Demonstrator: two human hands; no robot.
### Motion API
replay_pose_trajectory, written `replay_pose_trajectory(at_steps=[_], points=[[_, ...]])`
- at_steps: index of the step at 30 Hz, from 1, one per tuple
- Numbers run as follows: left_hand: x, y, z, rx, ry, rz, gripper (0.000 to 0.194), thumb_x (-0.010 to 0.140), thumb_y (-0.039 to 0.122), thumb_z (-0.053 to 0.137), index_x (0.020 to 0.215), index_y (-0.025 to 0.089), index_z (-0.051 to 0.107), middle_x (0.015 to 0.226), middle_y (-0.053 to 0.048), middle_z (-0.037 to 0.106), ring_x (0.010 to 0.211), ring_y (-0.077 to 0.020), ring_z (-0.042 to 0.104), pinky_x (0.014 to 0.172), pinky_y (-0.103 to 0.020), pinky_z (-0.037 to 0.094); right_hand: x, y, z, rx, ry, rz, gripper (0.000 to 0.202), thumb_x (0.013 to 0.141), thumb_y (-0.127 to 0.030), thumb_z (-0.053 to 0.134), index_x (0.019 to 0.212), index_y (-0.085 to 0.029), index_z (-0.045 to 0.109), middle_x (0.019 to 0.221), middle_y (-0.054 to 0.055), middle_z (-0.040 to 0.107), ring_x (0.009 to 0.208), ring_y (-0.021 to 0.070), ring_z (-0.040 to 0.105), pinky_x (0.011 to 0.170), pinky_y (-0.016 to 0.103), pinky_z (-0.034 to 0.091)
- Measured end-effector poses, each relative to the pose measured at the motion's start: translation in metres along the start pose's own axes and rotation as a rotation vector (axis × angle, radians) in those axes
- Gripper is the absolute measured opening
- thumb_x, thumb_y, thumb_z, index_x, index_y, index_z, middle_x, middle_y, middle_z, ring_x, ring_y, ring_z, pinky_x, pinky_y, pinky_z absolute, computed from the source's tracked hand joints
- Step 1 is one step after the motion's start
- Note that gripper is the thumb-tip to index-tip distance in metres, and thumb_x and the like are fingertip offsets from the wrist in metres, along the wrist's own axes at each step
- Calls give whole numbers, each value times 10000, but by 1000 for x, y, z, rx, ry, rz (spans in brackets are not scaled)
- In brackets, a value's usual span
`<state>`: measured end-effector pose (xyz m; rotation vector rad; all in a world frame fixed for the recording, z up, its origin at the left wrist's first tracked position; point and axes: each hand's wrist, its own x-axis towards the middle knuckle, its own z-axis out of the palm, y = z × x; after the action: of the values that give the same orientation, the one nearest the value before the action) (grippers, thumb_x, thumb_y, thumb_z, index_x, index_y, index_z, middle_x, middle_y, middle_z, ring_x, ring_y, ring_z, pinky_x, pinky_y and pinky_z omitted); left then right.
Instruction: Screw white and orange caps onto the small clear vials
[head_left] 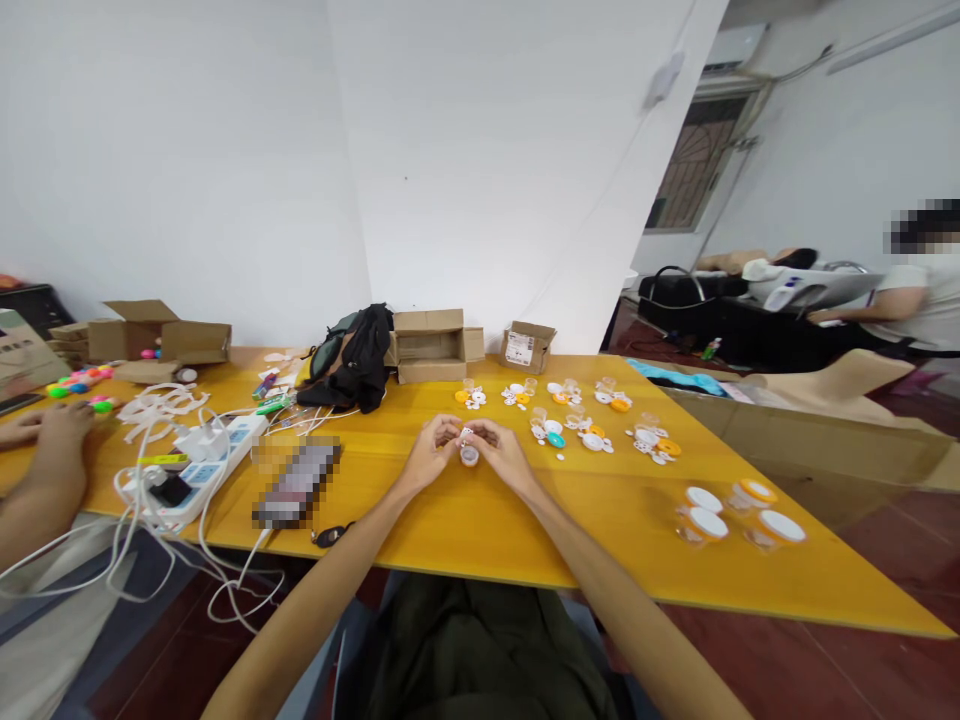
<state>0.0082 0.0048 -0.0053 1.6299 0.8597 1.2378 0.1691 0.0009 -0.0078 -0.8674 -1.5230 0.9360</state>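
My left hand and my right hand meet over the yellow table, fingertips bent together around a small white part with dark holes. Just below the fingers a small clear cup stands on the table. Which hand bears the white part is hard to tell, as both sets of fingers touch near it. Beyond my hands lie groups of clear cups, orange lids and small white discs, one with a teal lid. At the right are several clear jars with white and orange lids, such as a white-lidded jar.
On the left are a phone, a power strip with white cables, and another person's arm. Cardboard boxes and a black bag line the back. A person sits far right.
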Motion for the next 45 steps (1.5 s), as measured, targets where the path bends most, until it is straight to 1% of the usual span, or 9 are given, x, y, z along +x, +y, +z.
replay_pose_trajectory(at_steps=[6,10,15,18,26,32,37,42,45], points=[[-2,1,2,38,27,25,246,753,275,708,969,205,613,798,-7,656,810,-156,641,835,-294,494,1,1,0,41,3,21,238,695,-436,721,777,-214,693,776,26,727,733,202,662,725,338,541],[-2,0,2,69,45,48,218,754,242,702,956,206,630,807,-13,665,817,-162,646,835,-301,504,0,-1,0,37,10,9,226,683,-429,731,758,-218,701,773,22,719,727,201,655,715,337,535],[-2,0,0,130,76,93,84,770,228,684,844,195,664,840,-31,687,828,-171,650,811,-300,518,-1,-7,0,-1,27,-57,182,701,-408,726,744,-231,720,774,28,699,758,204,642,725,327,525],[-2,0,-2,162,75,113,40,780,228,671,801,195,678,834,-31,697,832,-173,649,811,-297,516,-1,-8,2,34,39,-54,177,678,-399,749,727,-233,710,766,21,690,758,199,639,735,323,529],[-2,-1,-2,280,50,164,75,828,241,621,796,196,672,820,-20,691,818,-163,635,792,-285,523,0,-6,-2,57,19,-50,242,659,-449,781,731,-223,731,752,27,686,733,191,628,689,310,521],[-3,-1,-3,341,24,205,95,844,235,592,779,198,651,801,-17,679,805,-164,620,765,-279,520,0,-6,-3,79,-3,-54,238,650,-450,796,727,-231,746,735,22,681,705,182,621,670,310,517],[-3,2,-2,353,23,202,93,848,244,577,795,200,640,811,-22,676,828,-173,609,759,-281,507,2,-5,-1,88,-4,-25,277,655,-482,781,741,-224,730,754,24,700,719,187,632,696,323,520],[-3,6,-1,385,25,184,123,879,250,534,839,202,640,839,-25,682,843,-171,608,764,-277,494,3,-5,-3,128,28,46,322,632,-499,787,757,-216,701,745,17,705,713,184,634,719,332,525],[-5,8,0,449,11,180,99,867,224,534,883,206,629,861,-21,670,807,-161,597,724,-266,476,4,-4,-6,128,65,59,332,634,-508,784,752,-215,683,748,20,703,710,184,635,727,337,529]])
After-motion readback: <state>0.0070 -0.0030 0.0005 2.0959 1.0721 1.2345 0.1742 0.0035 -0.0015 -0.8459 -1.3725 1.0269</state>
